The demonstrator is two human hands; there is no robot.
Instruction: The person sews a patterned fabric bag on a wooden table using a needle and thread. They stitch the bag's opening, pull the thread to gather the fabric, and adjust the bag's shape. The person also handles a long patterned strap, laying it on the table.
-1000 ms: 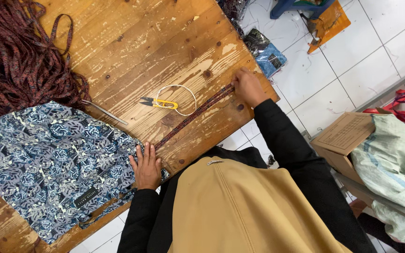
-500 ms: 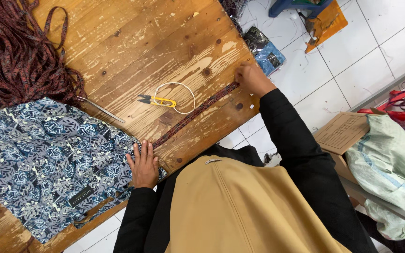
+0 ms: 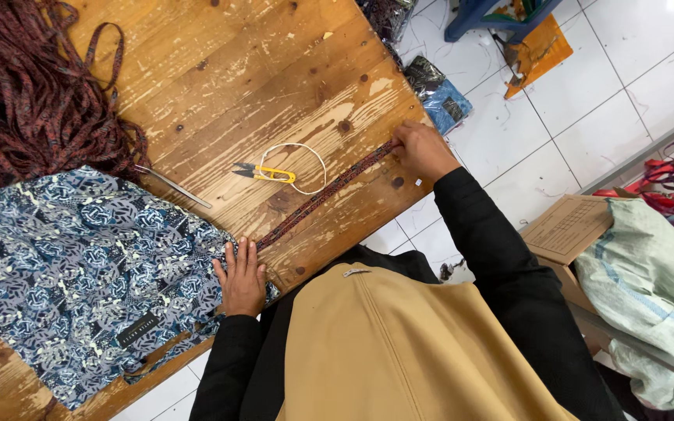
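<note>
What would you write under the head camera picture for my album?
Two hands, left hand and right hand, stretch a patterned strap across a wooden table, beside blue patterned fabric and yellow snips.

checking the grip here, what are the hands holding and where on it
The right hand pinches the far end of the patterned strap. The left hand presses flat on its other end, beside the blue patterned fabric.

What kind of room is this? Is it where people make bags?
Probably a small sewing or bag-making workshop. A blue patterned fabric piece lies on a worn wooden table, a heap of woven straps sits beside it, and yellow thread snips lie near the strap stretched between the person's hands.
</note>
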